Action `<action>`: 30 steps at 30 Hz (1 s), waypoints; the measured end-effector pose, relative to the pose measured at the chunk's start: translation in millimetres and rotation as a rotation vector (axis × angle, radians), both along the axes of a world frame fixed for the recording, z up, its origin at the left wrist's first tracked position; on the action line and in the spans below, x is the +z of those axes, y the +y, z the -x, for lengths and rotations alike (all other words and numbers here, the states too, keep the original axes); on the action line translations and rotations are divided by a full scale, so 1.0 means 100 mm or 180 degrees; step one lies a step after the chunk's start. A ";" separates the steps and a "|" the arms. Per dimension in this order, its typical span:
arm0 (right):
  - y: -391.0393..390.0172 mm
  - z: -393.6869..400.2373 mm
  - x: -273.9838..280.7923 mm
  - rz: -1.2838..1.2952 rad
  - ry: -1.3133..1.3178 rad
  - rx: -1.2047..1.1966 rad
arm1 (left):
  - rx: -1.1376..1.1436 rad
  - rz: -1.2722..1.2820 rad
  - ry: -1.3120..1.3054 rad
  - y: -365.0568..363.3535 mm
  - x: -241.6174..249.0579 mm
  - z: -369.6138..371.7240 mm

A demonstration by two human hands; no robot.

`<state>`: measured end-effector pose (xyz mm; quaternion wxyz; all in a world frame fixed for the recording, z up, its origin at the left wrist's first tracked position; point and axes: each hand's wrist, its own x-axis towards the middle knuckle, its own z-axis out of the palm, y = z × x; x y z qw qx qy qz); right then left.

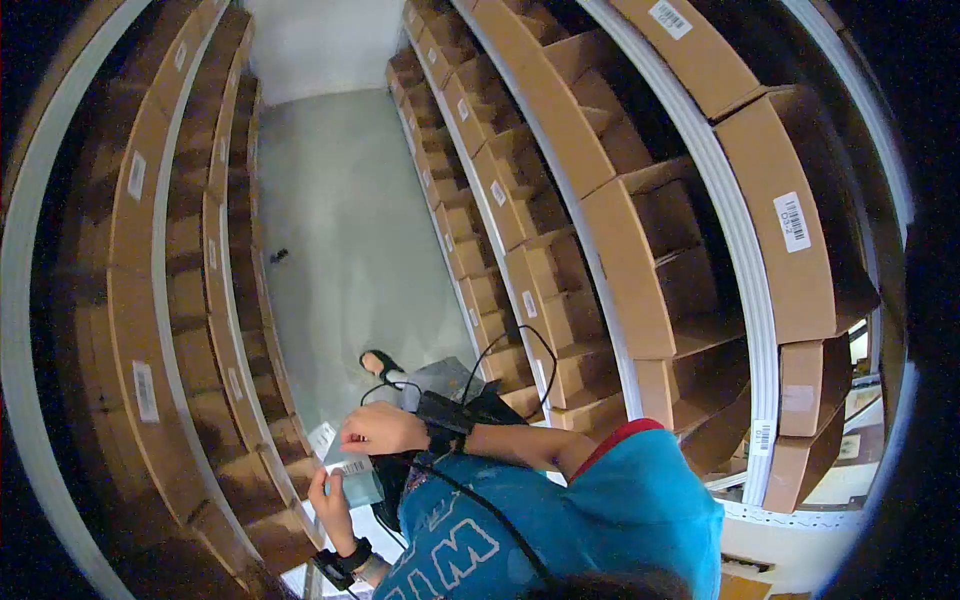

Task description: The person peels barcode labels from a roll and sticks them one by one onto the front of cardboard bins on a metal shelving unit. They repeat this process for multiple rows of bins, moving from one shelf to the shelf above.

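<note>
A white barcode label (350, 468) lies between my two hands, low in front of my body. My left hand (334, 510) pinches its lower left edge between thumb and finger. Just above it, my right hand (388, 430) is closed, fingertips curled together beside the label's upper edge; what they pinch is too small to make out. A second small white label (322, 438) shows left of my right fingertips. Beneath the barcode label is a pale greenish flat surface (365, 488), partly covered by it. Dark devices with cables are strapped to both wrists.
Shelves of open cardboard boxes (790, 215) with barcode stickers rise on the right; similar boxes (140, 230) line the left. A grey-green floor aisle (350, 200) runs between them to a white wall (325, 45). One sandalled foot (376, 364) shows. A black cable (553, 360) loops near my right arm.
</note>
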<state>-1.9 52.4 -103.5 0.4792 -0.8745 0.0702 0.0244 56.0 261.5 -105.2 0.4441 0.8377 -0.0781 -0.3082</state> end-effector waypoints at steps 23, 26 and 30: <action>0.85 2.20 1.23 0.0483 0.1670 -0.1074 | -0.4838 -0.0933 -0.1122 -0.99 0.70 -0.57; 1.39 2.59 1.19 0.0238 0.1953 -0.1318 | -0.5392 -0.1158 -0.1484 -0.89 0.70 -0.20; 1.84 2.63 1.11 0.0539 0.2120 -0.1746 | -0.5811 -0.0832 -0.1683 -0.89 0.74 -0.01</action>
